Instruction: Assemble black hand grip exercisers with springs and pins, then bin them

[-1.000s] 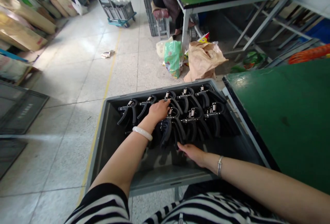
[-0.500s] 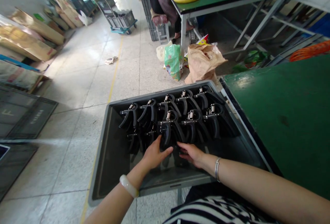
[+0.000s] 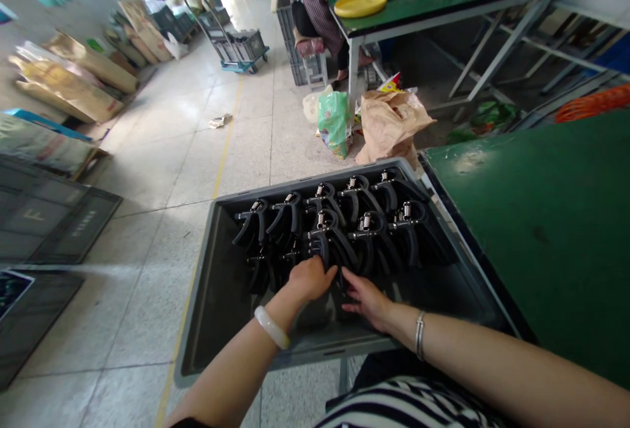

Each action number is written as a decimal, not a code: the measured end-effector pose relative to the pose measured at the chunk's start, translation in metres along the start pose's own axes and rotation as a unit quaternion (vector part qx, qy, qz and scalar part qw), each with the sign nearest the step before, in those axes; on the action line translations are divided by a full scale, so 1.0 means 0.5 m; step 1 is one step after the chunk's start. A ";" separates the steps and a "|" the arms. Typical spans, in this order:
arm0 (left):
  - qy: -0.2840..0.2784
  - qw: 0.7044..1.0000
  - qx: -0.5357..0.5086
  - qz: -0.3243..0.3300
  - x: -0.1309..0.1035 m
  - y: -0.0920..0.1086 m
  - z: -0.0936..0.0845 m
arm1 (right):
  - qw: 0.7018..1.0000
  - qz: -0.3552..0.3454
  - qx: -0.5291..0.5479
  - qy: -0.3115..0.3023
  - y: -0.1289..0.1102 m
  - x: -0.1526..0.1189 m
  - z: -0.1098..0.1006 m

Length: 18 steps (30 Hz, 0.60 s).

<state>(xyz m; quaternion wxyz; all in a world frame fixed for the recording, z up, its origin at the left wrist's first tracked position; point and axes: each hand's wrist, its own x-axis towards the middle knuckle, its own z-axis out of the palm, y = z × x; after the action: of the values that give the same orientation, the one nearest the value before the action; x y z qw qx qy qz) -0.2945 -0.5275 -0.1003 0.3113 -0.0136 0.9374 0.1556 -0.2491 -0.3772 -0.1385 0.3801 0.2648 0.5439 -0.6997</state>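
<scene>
Several black hand grip strengtheners with shiny coil springs stand in rows in a grey plastic crate (image 3: 197,323). My left hand (image 3: 310,280) is closed around the lower handle of a front-row hand grip strengthener (image 3: 325,234); its fingertips are partly hidden by the hand and the dark handle. Just to the right, my right hand (image 3: 367,300) has its fingers apart, the index fingertip beside the other handle of that same piece. Whether that fingertip touches it is hard to tell.
A green-topped table (image 3: 541,231) adjoins the crate on the right. Beyond the crate are a brown paper bag (image 3: 391,123) and a green plastic bag (image 3: 335,123). A seated person (image 3: 315,14) is at another table with a yellow tray (image 3: 361,4). Dark crates (image 3: 49,211) stand left.
My left hand has moved slightly right and its fingers have curled around the handle. My right hand stays close by, fingers apart. The view has shifted a little.
</scene>
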 end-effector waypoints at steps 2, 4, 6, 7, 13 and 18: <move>-0.001 0.997 0.071 -0.018 0.002 0.013 -0.021 | 1.000 0.004 0.025 -0.013 -0.001 0.003 0.002; -0.007 0.995 0.095 -0.010 -0.003 0.014 -0.050 | 0.998 0.017 0.050 -0.020 -0.004 0.005 0.005; 0.015 0.995 0.101 -0.015 -0.007 0.006 -0.085 | 0.997 0.026 0.070 -0.019 -0.006 0.006 0.006; 0.057 0.993 0.104 -0.025 -0.006 0.001 -0.103 | 0.997 0.027 0.078 -0.013 -0.006 0.007 0.006; 0.225 0.953 0.177 0.099 0.086 0.020 -0.168 | 0.995 0.000 0.101 0.016 0.007 0.014 0.002; 0.141 0.962 0.187 0.142 0.185 0.030 -0.187 | 0.993 -0.023 0.113 0.018 0.016 0.020 0.000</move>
<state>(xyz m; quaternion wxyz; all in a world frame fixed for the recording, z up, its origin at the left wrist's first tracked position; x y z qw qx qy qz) -0.4249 -0.5346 -0.0795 0.1474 0.1567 0.9764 0.0165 -0.2483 -0.3805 -0.1510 0.3218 0.3058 0.4740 -0.7604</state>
